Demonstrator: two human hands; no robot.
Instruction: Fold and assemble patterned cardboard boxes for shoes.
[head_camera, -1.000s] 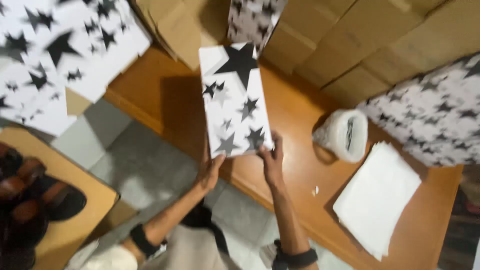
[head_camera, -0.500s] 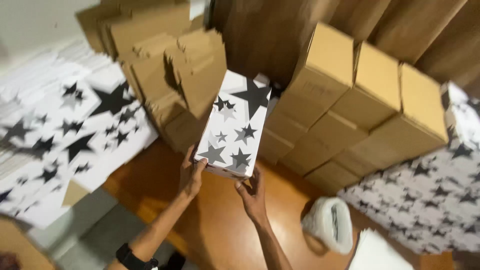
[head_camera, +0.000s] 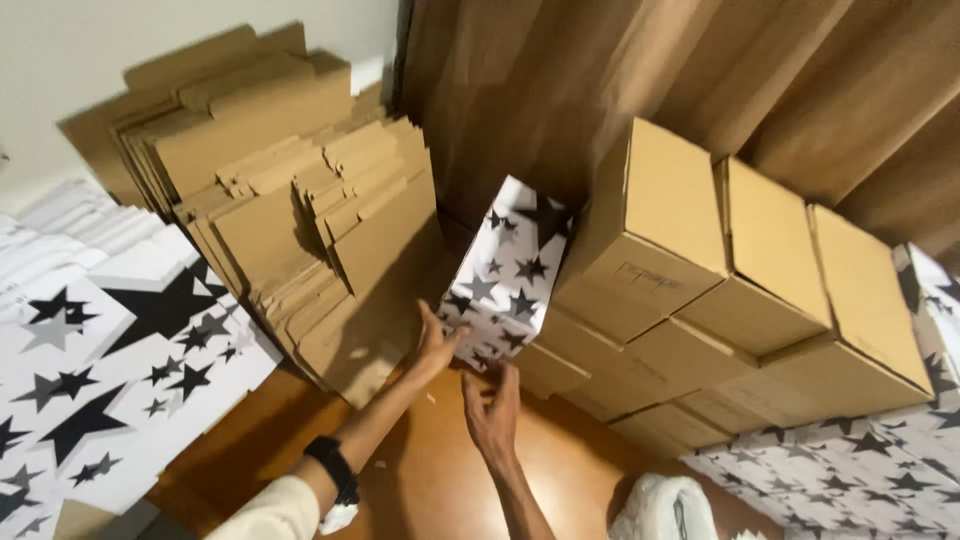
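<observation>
Wooden table (head_camera: 420, 480) | left hand (head_camera: 436, 345), right hand (head_camera: 492, 415) steady star-wrapped box (head_camera: 508, 275), grip seemingly loose | beside cardboard boxes (head_camera: 690, 270)

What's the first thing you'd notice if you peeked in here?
The white box with black stars, held up in the middle by the left hand and right hand. Right of it, stacked plain cardboard boxes; at far left, star-patterned sheets.
</observation>
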